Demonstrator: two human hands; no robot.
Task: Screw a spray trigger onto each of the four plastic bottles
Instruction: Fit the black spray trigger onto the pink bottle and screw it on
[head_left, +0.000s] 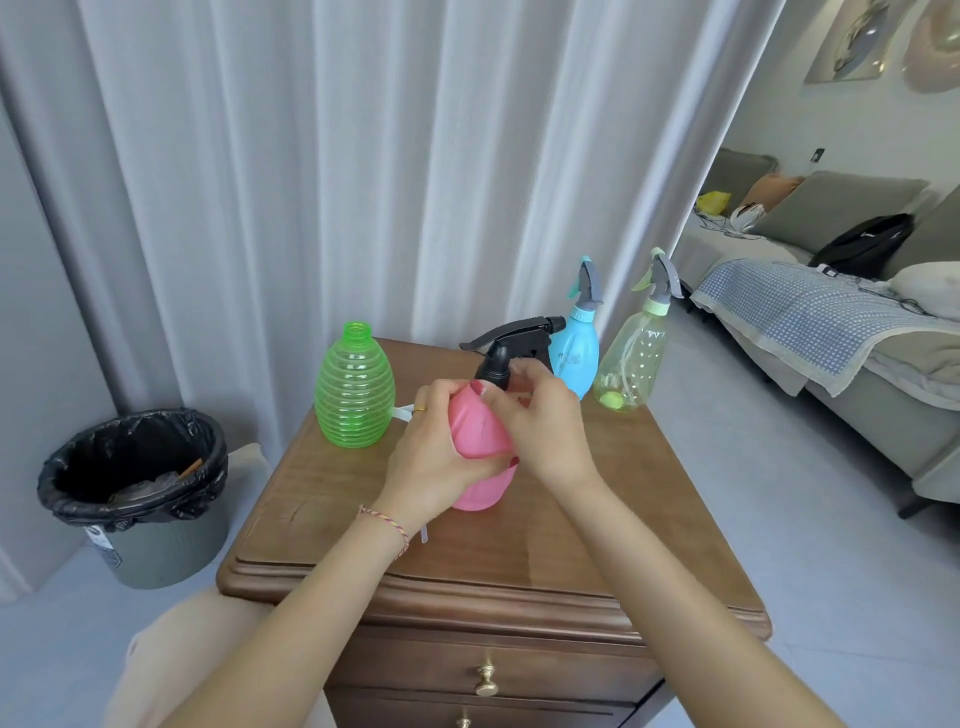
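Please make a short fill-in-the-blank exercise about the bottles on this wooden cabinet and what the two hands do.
1. The left hand grips the ____ bottle.
2. The right hand turns the collar of the ____ spray trigger.
3. The ribbed green bottle has no ____ yet.
4. The blue bottle and the clear bottle stand ____ on the cabinet.

Missing words: pink; black; trigger; upright

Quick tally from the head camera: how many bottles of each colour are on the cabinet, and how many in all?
Pink bottle, held by both hands, black trigger at its neck: 1
Blue bottle, trigger on: 1
Pale yellow-green clear bottle, trigger on: 1
Green ribbed bottle, open neck, no trigger: 1
Total: 4 bottles
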